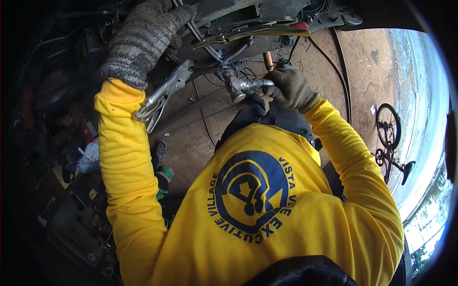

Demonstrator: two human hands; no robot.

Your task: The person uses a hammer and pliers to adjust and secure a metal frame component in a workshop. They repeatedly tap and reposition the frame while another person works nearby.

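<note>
In a knitted grey work glove, my left hand [148, 38] is closed at the bent metal rods [193, 31], its thumb lying across them; part of the grip is hidden. My right hand [291, 88], also gloved, is closed on the metal handle of a hammer [236, 87]. The hammer's head is just below the rods and a dark metal frame [276, 12]. Locking pliers [164, 93] hang beside my left forearm, their jaws near the frame. A second clamp-like tool with long yellowish handles [250, 33] lies across the frame. A copper-coloured rod end [268, 61] sticks out above my right hand.
Black cables [343, 76] run down over the brown ground at the right. A bicycle [389, 138] is farther right. At the left are a person's foot in a sandal [161, 149] and dark clutter [86, 205]. Thin rods lie on the ground below the frame.
</note>
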